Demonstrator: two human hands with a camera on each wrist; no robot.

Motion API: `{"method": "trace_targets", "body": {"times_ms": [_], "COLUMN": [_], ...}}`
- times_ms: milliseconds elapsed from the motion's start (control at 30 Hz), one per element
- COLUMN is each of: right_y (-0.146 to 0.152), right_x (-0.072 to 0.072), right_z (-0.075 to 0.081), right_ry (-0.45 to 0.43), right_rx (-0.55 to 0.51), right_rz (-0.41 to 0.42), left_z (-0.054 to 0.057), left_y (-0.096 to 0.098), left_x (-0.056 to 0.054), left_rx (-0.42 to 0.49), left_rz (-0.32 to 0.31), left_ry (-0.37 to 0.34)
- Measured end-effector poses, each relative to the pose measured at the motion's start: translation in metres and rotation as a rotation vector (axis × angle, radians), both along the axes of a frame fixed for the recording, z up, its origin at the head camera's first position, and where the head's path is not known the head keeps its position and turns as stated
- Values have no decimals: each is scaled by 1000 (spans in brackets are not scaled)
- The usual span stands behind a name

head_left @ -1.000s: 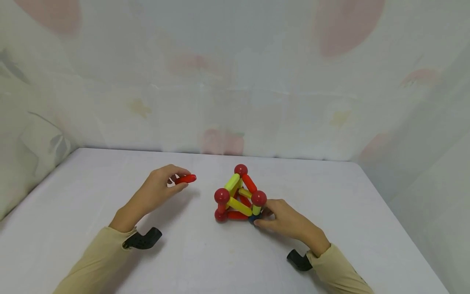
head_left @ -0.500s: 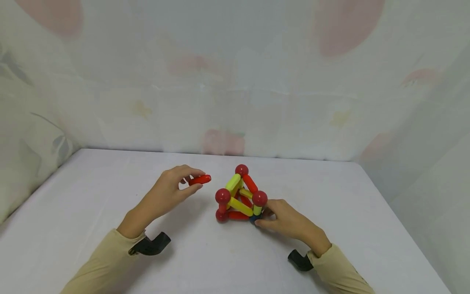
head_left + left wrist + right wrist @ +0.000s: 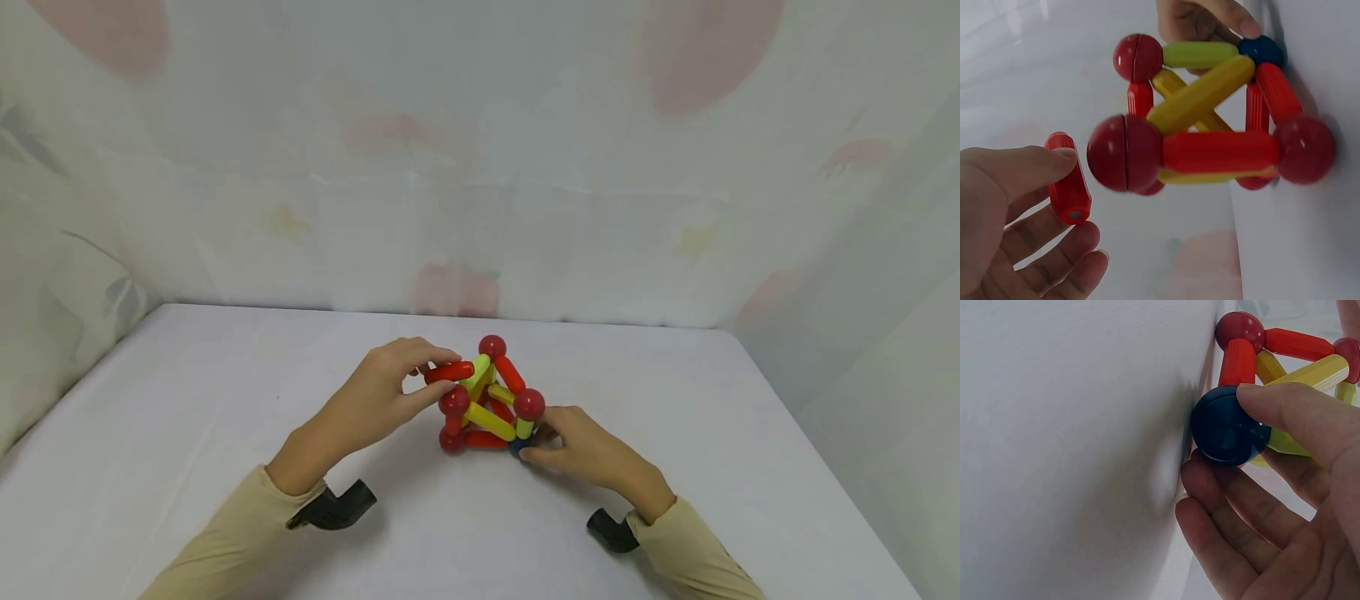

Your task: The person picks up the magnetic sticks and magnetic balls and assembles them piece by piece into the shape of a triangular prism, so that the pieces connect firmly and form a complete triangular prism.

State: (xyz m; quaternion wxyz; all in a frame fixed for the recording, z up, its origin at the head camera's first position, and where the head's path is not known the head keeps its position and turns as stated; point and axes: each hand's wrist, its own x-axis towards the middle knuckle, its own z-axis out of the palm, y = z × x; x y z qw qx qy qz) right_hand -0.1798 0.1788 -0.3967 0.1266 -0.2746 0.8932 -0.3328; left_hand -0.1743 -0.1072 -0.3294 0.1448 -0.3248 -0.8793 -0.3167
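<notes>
A frame of magnetic rods and balls stands on the white table (image 3: pixel 675 400), with red balls at most corners and one dark blue ball (image 3: pixel 1229 425) at its near right foot. My right hand (image 3: pixel 592 450) grips that blue ball between thumb and fingers. My left hand (image 3: pixel 375 392) pinches a loose red magnetic rod (image 3: pixel 1069 181), its metal end showing in the left wrist view. This rod is beside the upper left red ball (image 3: pixel 453 400), with a small gap between them in the left wrist view. A yellow rod (image 3: pixel 1204 94) crosses one side of the frame diagonally.
A pale curtain with faded fruit prints (image 3: pixel 457 287) hangs behind the table's far edge. Black wrist camera mounts (image 3: pixel 333 508) stick out from both sleeves, low over the table.
My left hand has moved right with the red rod, from well left of the frame to its upper left ball. My right hand has stayed at the blue ball.
</notes>
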Motion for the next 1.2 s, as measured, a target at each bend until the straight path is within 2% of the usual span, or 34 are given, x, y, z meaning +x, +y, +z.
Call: {"method": "trace_targets", "body": {"times_ms": [233, 433, 700, 833, 1200], "right_y": [0, 0, 1, 2, 2], "right_x": [0, 0, 0, 1, 3], "right_z": [0, 0, 0, 1, 2], "right_ry": [23, 30, 29, 24, 22], "right_rx": [0, -12, -23, -18, -10], "right_rz": [11, 26, 39, 33, 23], "left_z": [2, -4, -10, -14, -19], "left_y": [17, 28, 36, 38, 42], "left_x": [5, 6, 8, 8, 8], "left_rx": [23, 42, 40, 30, -84], "left_rz": [-68, -103, -92, -90, -53], "left_ry": [27, 64, 77, 107, 186]}}
